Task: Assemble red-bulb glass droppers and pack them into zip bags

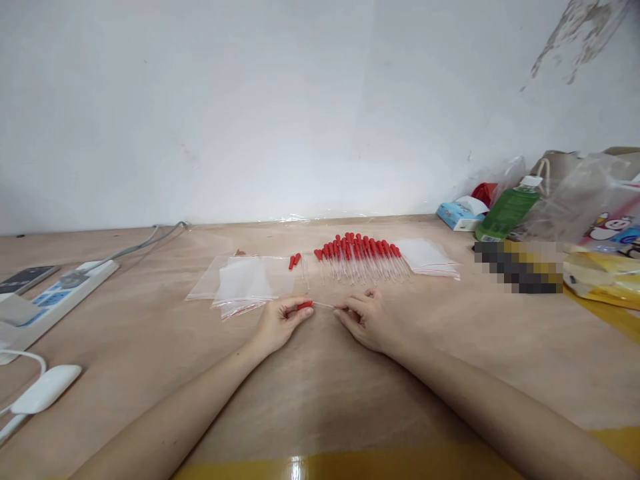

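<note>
My left hand (283, 323) pinches a red rubber bulb (305, 305) between thumb and fingers. From the bulb's open end a thin transparent dropper tube (323, 305) runs across to my right hand (364, 321), whose fingertips are closed on its other end. Just beyond my hands, two loose red bulbs (295, 261) lie beside a few bare tubes (306, 270). To their right is a pile of droppers (365, 257), red bulbs at the back and thin tips toward me.
Zip bags lie in a left stack (245, 280) and a right stack (429, 257). A power strip (65, 293) and white cable piece (47, 389) are at left. At right are a tissue pack (459, 217), green bottle (510, 210) and plastic bags (605, 273).
</note>
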### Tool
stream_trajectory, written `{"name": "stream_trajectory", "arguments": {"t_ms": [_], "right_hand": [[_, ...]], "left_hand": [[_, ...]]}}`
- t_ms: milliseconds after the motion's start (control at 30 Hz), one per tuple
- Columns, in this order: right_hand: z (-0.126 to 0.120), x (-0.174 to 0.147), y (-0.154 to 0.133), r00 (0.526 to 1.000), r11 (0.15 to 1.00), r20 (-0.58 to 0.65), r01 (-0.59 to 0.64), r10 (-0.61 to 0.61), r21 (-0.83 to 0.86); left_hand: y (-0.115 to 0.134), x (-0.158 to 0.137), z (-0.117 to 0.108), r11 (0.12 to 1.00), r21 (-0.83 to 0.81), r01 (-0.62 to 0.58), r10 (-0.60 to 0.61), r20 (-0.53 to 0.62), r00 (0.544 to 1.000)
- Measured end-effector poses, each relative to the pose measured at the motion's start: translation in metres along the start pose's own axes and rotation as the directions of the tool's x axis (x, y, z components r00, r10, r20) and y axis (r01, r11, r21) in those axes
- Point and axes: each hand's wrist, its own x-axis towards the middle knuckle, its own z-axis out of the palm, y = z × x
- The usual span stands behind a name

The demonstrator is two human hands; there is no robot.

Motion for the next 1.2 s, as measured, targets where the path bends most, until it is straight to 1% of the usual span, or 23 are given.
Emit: {"name": "stream_trajectory", "arguments": {"t_ms": [100,200,300,400,500,600,800,1000,1067,1133,1200], "right_hand": [[-0.002,0.001,0.002,1.000,1.000,0.023,0.010,-0.010,0.016],[-0.004,0.003,0.007,0.998,0.999,0.060,0.035,-0.035,0.005],[-0.004,0.004,0.010,0.996,0.997,0.075,0.061,-0.058,-0.046],[-0.002,0.004,0.011,0.995,0.992,0.064,0.077,-0.070,-0.104],[-0.001,0.004,0.008,0.996,0.986,0.040,0.086,-0.081,-0.140],[-0.001,0.005,0.004,0.995,0.983,0.042,0.100,-0.094,-0.157],[0.001,0.010,-0.003,0.993,0.983,0.074,0.107,-0.096,-0.146],[0.001,0.011,-0.006,0.989,0.981,0.122,0.099,-0.080,-0.165],[-0.002,0.012,-0.007,0.985,0.979,0.150,0.112,-0.086,-0.171],[-0.005,0.013,-0.007,0.982,0.983,0.172,0.102,-0.076,-0.151],[-0.008,0.015,-0.003,0.987,0.997,0.162,0.019,-0.006,-0.081]], "left_hand": [[0.002,-0.001,-0.002,0.994,0.068,-0.090,0.088,0.037,0.995],[0.005,-0.002,-0.004,0.983,0.094,-0.158,0.147,0.113,0.983],[0.012,-0.003,-0.005,0.965,0.151,-0.214,0.179,0.216,0.960],[0.017,-0.002,-0.006,0.945,0.220,-0.243,0.184,0.258,0.949],[0.018,-0.001,-0.006,0.926,0.278,-0.257,0.194,0.235,0.953],[0.017,0.000,-0.004,0.910,0.306,-0.278,0.212,0.231,0.950],[0.017,0.000,-0.003,0.899,0.297,-0.321,0.245,0.267,0.932],[0.015,0.003,-0.004,0.886,0.314,-0.341,0.265,0.260,0.929],[0.015,0.004,-0.006,0.854,0.364,-0.373,0.296,0.250,0.922],[0.015,0.006,-0.011,0.803,0.451,-0.390,0.325,0.218,0.920],[0.014,0.007,-0.017,0.753,0.559,-0.348,0.326,0.142,0.935]]}}
